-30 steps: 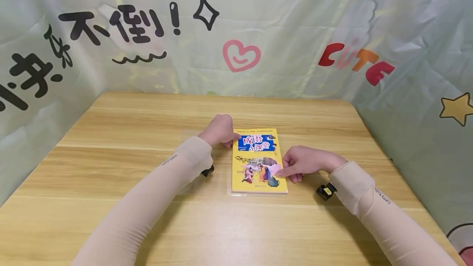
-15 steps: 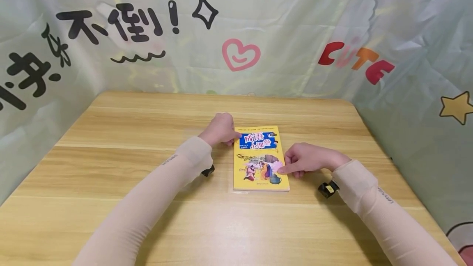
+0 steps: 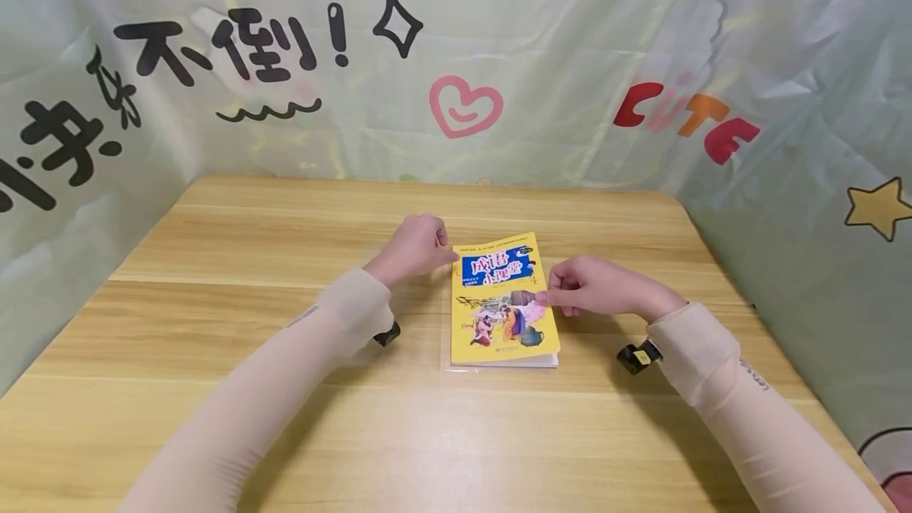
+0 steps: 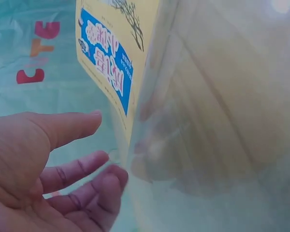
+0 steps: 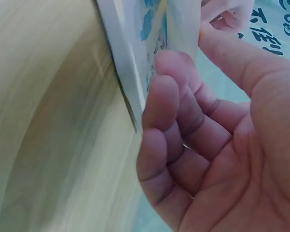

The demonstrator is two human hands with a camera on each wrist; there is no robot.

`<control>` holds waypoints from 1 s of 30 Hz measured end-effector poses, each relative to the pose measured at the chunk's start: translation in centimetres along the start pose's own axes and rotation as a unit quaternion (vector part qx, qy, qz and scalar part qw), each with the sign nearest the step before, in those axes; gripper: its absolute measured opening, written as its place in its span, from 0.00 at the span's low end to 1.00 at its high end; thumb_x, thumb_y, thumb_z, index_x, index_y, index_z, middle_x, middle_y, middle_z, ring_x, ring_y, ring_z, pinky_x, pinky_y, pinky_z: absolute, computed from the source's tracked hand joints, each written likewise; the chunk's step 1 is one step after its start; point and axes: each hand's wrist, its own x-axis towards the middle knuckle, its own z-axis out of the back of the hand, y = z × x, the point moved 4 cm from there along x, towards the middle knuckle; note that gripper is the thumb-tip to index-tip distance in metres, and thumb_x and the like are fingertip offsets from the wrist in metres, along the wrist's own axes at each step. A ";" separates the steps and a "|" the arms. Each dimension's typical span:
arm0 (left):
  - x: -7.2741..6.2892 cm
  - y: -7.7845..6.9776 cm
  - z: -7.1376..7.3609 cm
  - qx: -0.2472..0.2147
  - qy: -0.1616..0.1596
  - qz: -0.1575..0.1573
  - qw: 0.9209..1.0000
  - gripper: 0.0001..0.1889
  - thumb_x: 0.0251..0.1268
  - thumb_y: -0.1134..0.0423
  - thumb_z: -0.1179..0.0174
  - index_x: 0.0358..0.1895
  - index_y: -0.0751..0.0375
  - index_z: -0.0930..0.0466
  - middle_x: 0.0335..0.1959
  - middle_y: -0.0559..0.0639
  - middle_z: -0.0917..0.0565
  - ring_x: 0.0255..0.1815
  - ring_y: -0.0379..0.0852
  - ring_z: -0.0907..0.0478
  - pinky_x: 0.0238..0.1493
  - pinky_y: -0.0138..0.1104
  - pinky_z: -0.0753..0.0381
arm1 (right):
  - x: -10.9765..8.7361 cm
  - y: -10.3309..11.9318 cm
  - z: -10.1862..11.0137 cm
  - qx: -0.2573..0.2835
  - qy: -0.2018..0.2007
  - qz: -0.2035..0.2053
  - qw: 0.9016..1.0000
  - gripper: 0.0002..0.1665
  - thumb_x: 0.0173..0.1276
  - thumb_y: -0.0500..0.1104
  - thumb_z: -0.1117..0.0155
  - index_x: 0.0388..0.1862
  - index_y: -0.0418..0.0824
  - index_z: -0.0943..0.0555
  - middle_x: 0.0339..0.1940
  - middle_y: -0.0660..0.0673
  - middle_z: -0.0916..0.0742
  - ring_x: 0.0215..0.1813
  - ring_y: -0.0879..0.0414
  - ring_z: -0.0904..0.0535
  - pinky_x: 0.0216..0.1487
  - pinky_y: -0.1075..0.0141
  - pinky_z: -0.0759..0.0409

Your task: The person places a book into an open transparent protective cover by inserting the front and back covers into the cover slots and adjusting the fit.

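Note:
A yellow book [image 3: 499,315] with a blue title panel lies on the table, its spine side to the left. Its front cover is raised along the right edge, and pages [image 5: 128,63] show beneath in the right wrist view. My right hand [image 3: 598,285] pinches that cover edge, thumb on top and fingers curled underneath. At the book's upper left corner is my left hand [image 3: 413,248], fingers loosely bent and holding nothing. In the left wrist view a gap separates the left thumb [image 4: 75,126] from the cover. A clear plastic sheet [image 3: 446,339] sticks out along the book's left edge.
The wooden table [image 3: 285,418] has rounded far corners. A pale printed cloth [image 3: 556,38] hangs behind it and along both sides. Black wrist cameras [image 3: 639,356] sit under the sleeved wrists.
My right hand has moved up along the book's right edge and lifted the front cover. The left hand has drawn slightly left, off the book's corner.

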 end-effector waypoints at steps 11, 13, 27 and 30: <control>-2.8 1.9 0.7 0.052 0.041 0.015 0.998 0.35 0.74 0.49 0.32 0.73 0.69 0.27 0.58 0.62 0.16 0.57 0.56 0.21 0.66 0.49 0.18 | -0.1 1.0 0.7 0.011 -0.039 0.005 0.999 0.15 0.79 0.52 0.31 0.36 0.43 0.15 0.26 0.46 0.14 0.28 0.55 0.23 0.29 0.68 0.29; -3.3 2.2 0.7 0.063 0.050 0.012 0.997 0.34 0.75 0.49 0.32 0.72 0.70 0.27 0.49 0.61 0.15 0.50 0.55 0.20 0.59 0.46 0.17 | -0.1 1.1 0.9 0.013 -0.045 0.006 0.999 0.14 0.79 0.51 0.31 0.37 0.43 0.15 0.27 0.46 0.13 0.30 0.54 0.21 0.31 0.67 0.26; -4.7 3.8 0.7 0.078 0.084 0.005 0.993 0.23 0.73 0.47 0.31 0.50 0.67 0.21 0.35 0.56 0.18 0.36 0.52 0.21 0.39 0.40 0.20 | -0.3 1.9 1.5 0.026 -0.065 0.021 0.997 0.11 0.83 0.46 0.37 0.44 0.40 0.14 0.32 0.44 0.11 0.36 0.51 0.17 0.41 0.59 0.14; -4.8 4.0 0.7 0.089 0.086 0.005 0.992 0.25 0.73 0.49 0.32 0.57 0.68 0.21 0.42 0.58 0.16 0.43 0.53 0.21 0.48 0.43 0.18 | -0.4 2.2 1.6 0.035 -0.061 0.024 0.997 0.11 0.83 0.45 0.37 0.45 0.39 0.15 0.33 0.42 0.12 0.37 0.47 0.17 0.42 0.58 0.14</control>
